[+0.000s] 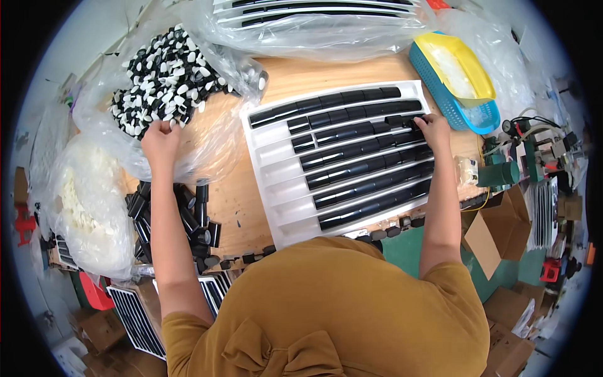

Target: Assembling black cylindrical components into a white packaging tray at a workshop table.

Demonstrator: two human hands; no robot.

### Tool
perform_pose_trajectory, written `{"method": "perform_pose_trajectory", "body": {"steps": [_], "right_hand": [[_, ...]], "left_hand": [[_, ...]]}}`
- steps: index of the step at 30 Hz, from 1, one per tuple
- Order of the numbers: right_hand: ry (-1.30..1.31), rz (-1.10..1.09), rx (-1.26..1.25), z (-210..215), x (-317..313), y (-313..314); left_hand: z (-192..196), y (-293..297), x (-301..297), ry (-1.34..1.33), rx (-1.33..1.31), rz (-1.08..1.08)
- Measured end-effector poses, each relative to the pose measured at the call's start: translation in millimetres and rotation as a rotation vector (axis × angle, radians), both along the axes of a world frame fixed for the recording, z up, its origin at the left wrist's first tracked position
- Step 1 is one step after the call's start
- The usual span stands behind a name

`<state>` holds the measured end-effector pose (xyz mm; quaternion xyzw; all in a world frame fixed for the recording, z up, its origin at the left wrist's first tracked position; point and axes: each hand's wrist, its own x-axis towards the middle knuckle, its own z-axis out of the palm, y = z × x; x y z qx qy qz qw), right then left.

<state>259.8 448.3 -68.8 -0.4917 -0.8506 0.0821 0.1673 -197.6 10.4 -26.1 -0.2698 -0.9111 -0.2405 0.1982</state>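
Observation:
My left hand [161,143] is at the near edge of a heap of small black and white cap-like pieces [166,78] on clear plastic. Its fingers are pinched, and whatever lies between the fingertips is too small to name. At the right end of a white ribbed tray [271,173], my right hand [434,132] pinches a short glossy black tube [400,120]. That tube lies over the upper rows and partly under my fingers. More black tubes [370,164] fill the tray's long grooves in rows, with bare stretches at the left ends of several grooves.
Loose black tubes [196,217] lie beside my left forearm. A bag of cream-coloured pieces [91,201] is at the left. At the far right are a yellow basket [449,66], a blue basket [433,88] and a green machine [499,174]. Another plastic-covered tray [314,19] stands at the back.

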Motion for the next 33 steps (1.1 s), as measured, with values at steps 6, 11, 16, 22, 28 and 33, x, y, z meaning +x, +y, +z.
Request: {"method": "perform_pose_trajectory", "body": {"steps": [6, 11, 16, 22, 28, 33], "right_hand": [[0.232, -0.035, -0.003, 7, -10, -32], [0.93, 0.149, -0.775, 76, -73, -154], [0.951, 0.501, -1.259, 75, -109, -238], [0.834, 0.607, -1.328, 57, -113, -252], [0.873, 0.616, -1.347, 67, -113, -259], [0.886, 0.653, -1.305, 67, -113, -258]], "left_hand": [[27, 23, 83, -0.678, 0.74, -0.376], [23, 38, 178, -1.205, 0.645, -0.616], [19, 38, 213, -1.306, 0.653, -0.767], [34, 27, 211, -1.457, 0.536, -0.619], [30, 16, 211, -1.348, 0.628, -0.671], [30, 21, 214, -1.399, 0.666, -0.71]]}}
